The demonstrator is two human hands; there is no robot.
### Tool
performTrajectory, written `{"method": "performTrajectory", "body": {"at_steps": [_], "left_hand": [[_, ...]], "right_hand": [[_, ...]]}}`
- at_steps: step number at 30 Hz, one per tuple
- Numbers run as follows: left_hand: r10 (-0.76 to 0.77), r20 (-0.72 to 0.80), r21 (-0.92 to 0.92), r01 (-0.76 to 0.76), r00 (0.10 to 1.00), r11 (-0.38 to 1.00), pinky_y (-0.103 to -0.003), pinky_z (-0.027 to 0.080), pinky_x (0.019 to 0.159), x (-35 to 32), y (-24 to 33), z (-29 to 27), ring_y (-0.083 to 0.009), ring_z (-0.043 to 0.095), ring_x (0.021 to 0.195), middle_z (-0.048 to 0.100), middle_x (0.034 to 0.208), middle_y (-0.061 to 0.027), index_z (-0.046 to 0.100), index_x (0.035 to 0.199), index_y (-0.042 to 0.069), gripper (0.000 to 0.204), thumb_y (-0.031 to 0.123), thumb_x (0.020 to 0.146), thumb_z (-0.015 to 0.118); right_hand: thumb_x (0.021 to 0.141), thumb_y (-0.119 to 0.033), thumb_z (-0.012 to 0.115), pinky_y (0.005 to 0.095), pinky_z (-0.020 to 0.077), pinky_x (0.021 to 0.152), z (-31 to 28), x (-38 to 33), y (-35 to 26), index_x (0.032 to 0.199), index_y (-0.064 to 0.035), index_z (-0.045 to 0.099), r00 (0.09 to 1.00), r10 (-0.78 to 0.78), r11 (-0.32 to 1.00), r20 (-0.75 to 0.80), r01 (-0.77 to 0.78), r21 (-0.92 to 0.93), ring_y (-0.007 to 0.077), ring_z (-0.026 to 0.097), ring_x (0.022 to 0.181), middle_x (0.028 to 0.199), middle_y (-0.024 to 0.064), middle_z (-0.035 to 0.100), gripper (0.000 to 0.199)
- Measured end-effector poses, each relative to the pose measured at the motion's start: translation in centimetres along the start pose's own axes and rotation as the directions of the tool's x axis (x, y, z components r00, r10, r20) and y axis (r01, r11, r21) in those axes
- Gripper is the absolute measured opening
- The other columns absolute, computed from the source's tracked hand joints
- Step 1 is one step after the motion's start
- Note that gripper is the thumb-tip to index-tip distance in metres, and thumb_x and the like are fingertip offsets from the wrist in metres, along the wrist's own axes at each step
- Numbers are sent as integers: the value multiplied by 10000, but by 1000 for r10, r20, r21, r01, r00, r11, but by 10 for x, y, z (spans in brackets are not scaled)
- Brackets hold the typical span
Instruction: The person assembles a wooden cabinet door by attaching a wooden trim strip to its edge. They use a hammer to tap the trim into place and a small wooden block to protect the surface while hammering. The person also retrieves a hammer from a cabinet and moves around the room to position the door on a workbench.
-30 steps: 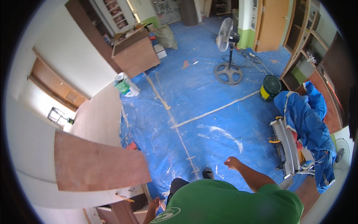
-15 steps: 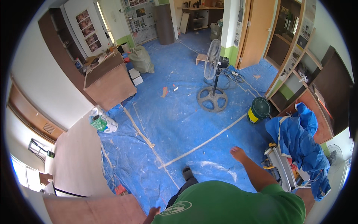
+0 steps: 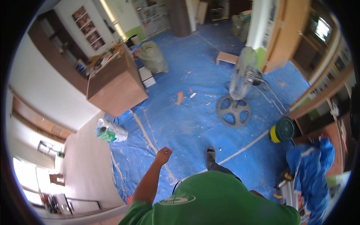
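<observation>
My left hand (image 3: 164,155) swings out in front of me over the blue floor sheeting (image 3: 195,123), its fingers curled in and nothing visible in them. It touches nothing. Nearest to it is a strip of tape (image 3: 144,129) along the sheeting, below the hand. Of my right arm only a sliver of skin (image 3: 258,194) shows past the green shirt, and the right hand itself is out of sight. One dark shoe (image 3: 210,153) is stepping forward on the sheeting.
A pedestal fan (image 3: 242,75) stands ahead right, near a small wooden stool (image 3: 227,58). A dark green bucket (image 3: 283,129) and bunched blue tarp (image 3: 311,176) are at right. On the left are a white-and-green bag (image 3: 111,131), a wooden cabinet (image 3: 118,88) and a grey-green sack (image 3: 153,56).
My left hand has swung up and forward from low beside me, while my right hand has gone back out of view. The other foot is now ahead, and the fan and bucket appear farther right.
</observation>
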State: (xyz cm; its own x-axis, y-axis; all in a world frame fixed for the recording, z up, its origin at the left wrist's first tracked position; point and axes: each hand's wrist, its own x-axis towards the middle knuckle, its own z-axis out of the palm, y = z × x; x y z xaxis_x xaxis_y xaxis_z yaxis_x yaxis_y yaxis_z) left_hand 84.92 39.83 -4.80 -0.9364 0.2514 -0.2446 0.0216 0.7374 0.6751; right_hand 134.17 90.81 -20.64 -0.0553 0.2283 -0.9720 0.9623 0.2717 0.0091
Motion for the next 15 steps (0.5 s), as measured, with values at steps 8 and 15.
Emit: {"method": "performTrajectory", "body": {"at_steps": [8, 15], "left_hand": [[-178, 241, 562, 12, 954, 827, -525, 533, 912, 2, -154, -28, -443, 663, 1065, 703, 1121, -232, 664, 1225, 117, 386, 394, 1015, 498], [-788, 402, 291, 751, 466, 593, -437, 579, 833, 92, -175, -31, -335, 762, 927, 762, 960, -196, 719, 1073, -28, 667, 612, 959, 568]], "right_hand": [[928, -486, 659, 486, 516, 885, -168, 2, -434, 1020, -42, 719, 681, -717, 596, 147, 709, -378, 427, 679, 1009, 1065, 240, 716, 457], [973, -484, 649, 373, 536, 596, -314, -94, -776, 907, -69, 753, 744, -668, 744, -20, 668, 7, 209, 635, 709, 765, 87, 678, 434]]}}
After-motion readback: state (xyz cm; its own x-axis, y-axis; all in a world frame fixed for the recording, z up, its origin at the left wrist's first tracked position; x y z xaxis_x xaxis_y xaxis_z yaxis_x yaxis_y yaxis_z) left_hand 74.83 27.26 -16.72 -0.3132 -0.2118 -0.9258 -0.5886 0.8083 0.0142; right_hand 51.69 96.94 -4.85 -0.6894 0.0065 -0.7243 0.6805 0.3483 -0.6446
